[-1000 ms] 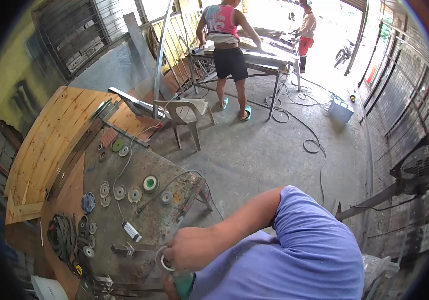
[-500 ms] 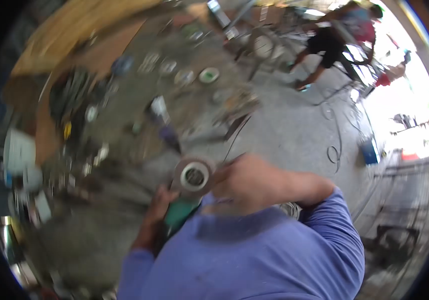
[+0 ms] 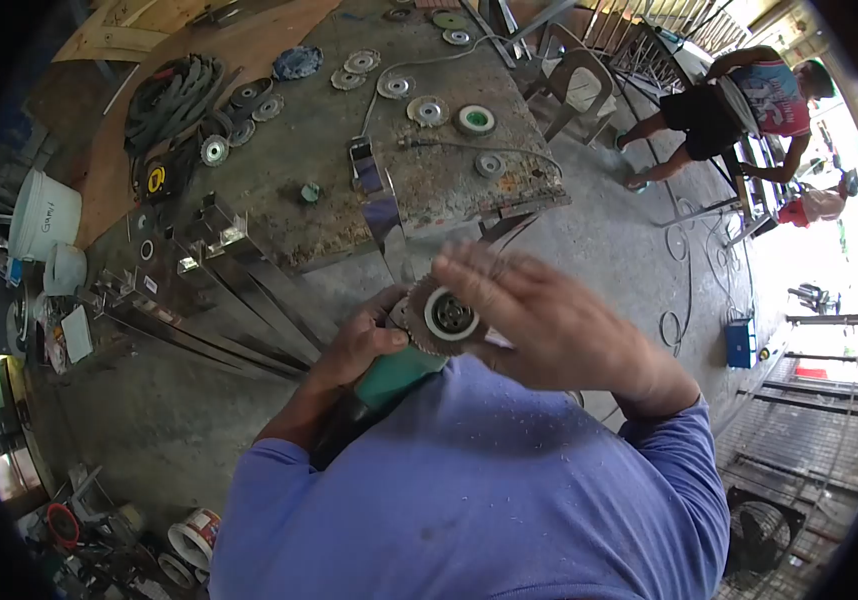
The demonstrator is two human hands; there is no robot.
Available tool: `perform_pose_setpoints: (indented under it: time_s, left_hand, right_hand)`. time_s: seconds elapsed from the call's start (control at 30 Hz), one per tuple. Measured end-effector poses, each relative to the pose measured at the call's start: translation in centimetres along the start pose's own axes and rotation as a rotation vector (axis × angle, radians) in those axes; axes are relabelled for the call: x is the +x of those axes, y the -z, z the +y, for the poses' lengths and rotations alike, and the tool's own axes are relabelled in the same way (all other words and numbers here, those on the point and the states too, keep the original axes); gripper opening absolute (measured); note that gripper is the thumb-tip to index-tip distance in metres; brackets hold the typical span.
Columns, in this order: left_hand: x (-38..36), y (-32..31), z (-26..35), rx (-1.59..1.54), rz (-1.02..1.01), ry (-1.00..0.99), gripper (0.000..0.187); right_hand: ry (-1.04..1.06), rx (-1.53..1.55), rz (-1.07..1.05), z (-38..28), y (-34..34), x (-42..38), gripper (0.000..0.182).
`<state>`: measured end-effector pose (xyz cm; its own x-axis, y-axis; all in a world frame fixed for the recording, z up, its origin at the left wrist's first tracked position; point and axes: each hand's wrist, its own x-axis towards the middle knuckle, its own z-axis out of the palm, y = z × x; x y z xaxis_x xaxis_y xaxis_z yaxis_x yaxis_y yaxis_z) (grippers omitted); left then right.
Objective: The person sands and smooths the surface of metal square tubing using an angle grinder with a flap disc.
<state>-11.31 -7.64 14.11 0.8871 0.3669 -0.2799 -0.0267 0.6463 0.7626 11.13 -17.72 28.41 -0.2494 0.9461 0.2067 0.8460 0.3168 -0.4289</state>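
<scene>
The left hand [image 3: 354, 345] is wrapped tight around the green body of the angle grinder [image 3: 389, 375], fingers fully curled, holding it close in front of the chest; the right hand [image 3: 549, 325] lies spread over the flap disc [image 3: 444, 317] at the tool's head, fingers nearly straight, fingertips on the disc's far rim rather than gripping it. To seat the disc well, I judge the left grip should lock the body steady while the right turns from the rim, keeping skin off the abrasive flaps. Spare discs [image 3: 429, 110] lie on the workbench [image 3: 449, 190] beyond; steel tubes [image 3: 249, 290] rest to the left.
</scene>
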Motion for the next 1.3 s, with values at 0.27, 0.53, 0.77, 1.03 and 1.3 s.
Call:
perform_pose_setpoints:
  time_s: [0.27,0.53,0.77,1.03,1.3]
  left_hand:
    - [2.6,-3.0,1.5,0.124,-0.039,-0.099,0.081]
    - [6.9,-5.8,7.0,0.645,0.078,-0.376,0.078]
    - [12.6,-9.7,7.8,1.248,0.503,-1.022,0.086]
    - [15.3,-10.4,8.7,0.785,0.170,-1.208,0.084]
    - [8.8,-7.4,9.4,1.483,0.177,-1.146,0.108]
  right_hand:
    - [0.418,-0.043,0.111,2.2,0.9,0.9,0.028]
    - [-0.099,0.333,0.556,7.2,-2.3,1.1,0.015]
    - [-0.487,0.483,0.843,13.4,-2.0,2.6,0.030]
    - [-0.097,1.380,0.997,13.1,-7.0,0.4,0.081]
    - [-0.025,1.424,0.566,14.6,-6.0,-1.4,0.086]
